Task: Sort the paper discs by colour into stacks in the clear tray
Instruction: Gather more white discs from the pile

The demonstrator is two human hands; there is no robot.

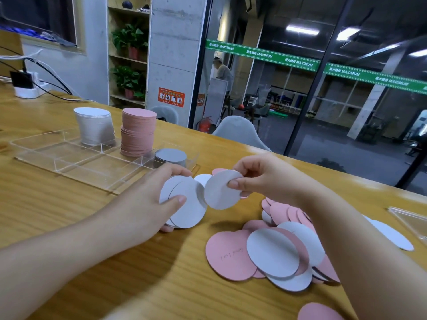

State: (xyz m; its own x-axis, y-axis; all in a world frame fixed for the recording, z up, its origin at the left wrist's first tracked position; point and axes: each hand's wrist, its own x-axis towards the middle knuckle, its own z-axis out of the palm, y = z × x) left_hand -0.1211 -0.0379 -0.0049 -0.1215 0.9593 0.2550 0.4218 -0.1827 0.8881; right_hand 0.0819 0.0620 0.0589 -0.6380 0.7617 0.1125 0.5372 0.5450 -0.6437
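Note:
My left hand (pixel 147 199) grips a small stack of grey-white discs (pixel 188 205) above the wooden table, thumb on top. Just to its right, my right hand (pixel 258 179) pinches a single grey-white disc (pixel 221 190) by its edge, almost touching the held stack. The clear tray (pixel 76 158) sits at the back left with a tall white stack (pixel 94 128), a tall pink stack (pixel 137 132) and a low grey stack (pixel 170 157) in separate compartments. A loose pile of pink and grey-white discs (pixel 277 250) lies on the table under my right forearm.
A second clear tray corner (pixel 411 220) shows at the right edge. A lone pink disc (pixel 318 311) lies at the bottom right. A power strip with cables (pixel 27 88) sits at the far left. Grey chairs (pixel 238 130) stand behind the table.

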